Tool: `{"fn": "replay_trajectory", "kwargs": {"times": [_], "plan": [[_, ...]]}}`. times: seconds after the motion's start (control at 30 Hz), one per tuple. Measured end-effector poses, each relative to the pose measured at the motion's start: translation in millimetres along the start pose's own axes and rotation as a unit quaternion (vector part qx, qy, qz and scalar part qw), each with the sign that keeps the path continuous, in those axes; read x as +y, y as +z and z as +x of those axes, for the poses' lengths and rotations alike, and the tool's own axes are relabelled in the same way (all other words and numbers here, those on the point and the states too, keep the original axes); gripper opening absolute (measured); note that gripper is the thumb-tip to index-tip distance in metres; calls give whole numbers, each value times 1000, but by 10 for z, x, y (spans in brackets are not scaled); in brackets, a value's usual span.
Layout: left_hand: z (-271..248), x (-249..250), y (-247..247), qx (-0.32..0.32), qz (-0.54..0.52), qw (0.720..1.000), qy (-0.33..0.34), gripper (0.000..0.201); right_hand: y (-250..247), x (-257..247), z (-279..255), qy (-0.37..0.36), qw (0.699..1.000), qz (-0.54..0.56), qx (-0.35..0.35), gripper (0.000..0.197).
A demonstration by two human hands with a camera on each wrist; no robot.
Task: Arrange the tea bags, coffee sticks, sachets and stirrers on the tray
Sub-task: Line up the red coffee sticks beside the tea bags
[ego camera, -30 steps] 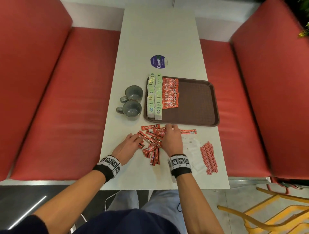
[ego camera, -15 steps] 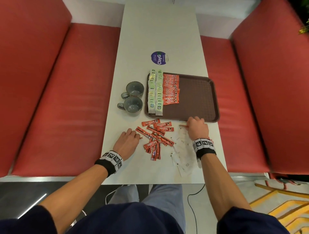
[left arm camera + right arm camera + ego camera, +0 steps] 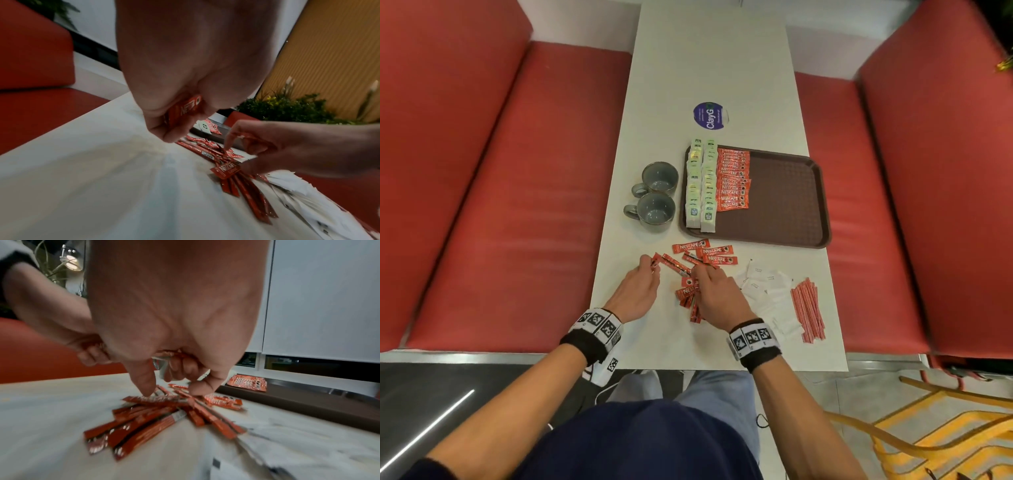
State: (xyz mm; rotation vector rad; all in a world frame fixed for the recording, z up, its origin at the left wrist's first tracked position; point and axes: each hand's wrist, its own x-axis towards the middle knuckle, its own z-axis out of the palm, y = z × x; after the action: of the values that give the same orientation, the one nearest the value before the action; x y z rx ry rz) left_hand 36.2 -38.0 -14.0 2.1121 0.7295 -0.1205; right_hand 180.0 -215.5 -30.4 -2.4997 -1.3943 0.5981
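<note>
Three views, one pile of sticks

The head view looks steeply down on the tabletop [image 3: 709,68] from above; both wrist views sit low and close (nearly skimming it), facing along the fingers [image 3: 144,381], and all three share the loose sticks [image 3: 688,263].

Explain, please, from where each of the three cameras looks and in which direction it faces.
Head: above, facing down at the table and tray; both forearms show.
Left wrist: behind the left hand, which grips coffee sticks; faces the tray.
Right wrist: behind the right hand, low over the loose coffee sticks.
All views share the loose coffee sticks.
</note>
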Motion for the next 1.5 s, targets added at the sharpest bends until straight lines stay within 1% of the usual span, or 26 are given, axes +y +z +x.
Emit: {"fn": "replay_trajectory", "kwargs": {"times": [0.07,0.1,0.2,0.3,0.33,0.4,0.47,0.53,0.57,0.6,0.67,0.73,0.8,0.87,0.93,0.97,1.03,1.1,1.17,1.23,1.33,1.37,1.43,1.5], "plan": [[-43,8,3,1,-16,1000,-18,21,114,23,20,11,999,-42,4,39],[-62,13,4,-5,-20,1000,-24,24,143,31,28,15,999,-51,7,40],[-119,24,-6,-11,-35,999,-34,25,147,32,57,14,997,-68,21,35],[-146,62,-32,16,-64,996,-57,27,67,-3,75,23,997,-60,52,27],[-151,92,-47,29,-77,994,-65,27,24,-26,82,32,996,-53,62,27],[-151,156,-81,54,-115,989,-74,26,-82,-78,93,48,995,-15,81,32],[-159,242,-121,72,-179,978,-79,27,-230,-169,78,55,991,72,101,31],[-153,363,-165,71,-275,956,-75,34,-406,-297,41,52,977,181,103,20],[-147,433,-182,65,-319,943,-66,33,-476,-356,32,42,966,235,99,15],[-144,503,-186,55,-354,932,-52,29,-535,-426,17,28,953,289,89,14],[-151,664,-190,44,-396,917,-21,18,-611,-544,-4,28,927,366,70,24],[-149,791,-181,53,-415,908,-6,15,-685,-640,-38,35,916,396,56,24],[-130,852,-175,74,-423,903,-6,24,-782,-703,-80,40,904,423,51,27],[-103,856,-197,102,-430,897,-10,33,-843,-698,-116,79,891,444,54,40],[-87,847,-241,124,-446,886,-18,33,-885,-639,-135,121,866,481,58,52],[-85,845,-262,127,-450,883,-21,30,-888,-589,-136,137,852,500,67,52],[-101,866,-293,113,-462,880,-17,23,-932,-542,-183,158,827,531,100,41],[-126,913,-303,83,-461,884,-6,20,-994,-540,-242,148,795,572,136,30],[-156,988,-313,54,-441,896,4,16,-1029,-546,-278,127,773,600,163,24],[-198,1087,-325,34,-418,908,27,13,-1065,-569,-311,106,751,625,185,21],[-286,1217,-347,8,-366,929,60,20,-1105,-595,-348,107,715,662,197,21],[-313,1257,-352,8,-354,933,64,18,-1126,-606,-367,110,706,671,198,23],[-343,1289,-351,35,-340,937,68,4,-1155,-619,-406,111,702,675,197,26],[-366,1293,-376,73,-332,938,66,6,-1155,-611,-445,115,709,669,189,27]]}}
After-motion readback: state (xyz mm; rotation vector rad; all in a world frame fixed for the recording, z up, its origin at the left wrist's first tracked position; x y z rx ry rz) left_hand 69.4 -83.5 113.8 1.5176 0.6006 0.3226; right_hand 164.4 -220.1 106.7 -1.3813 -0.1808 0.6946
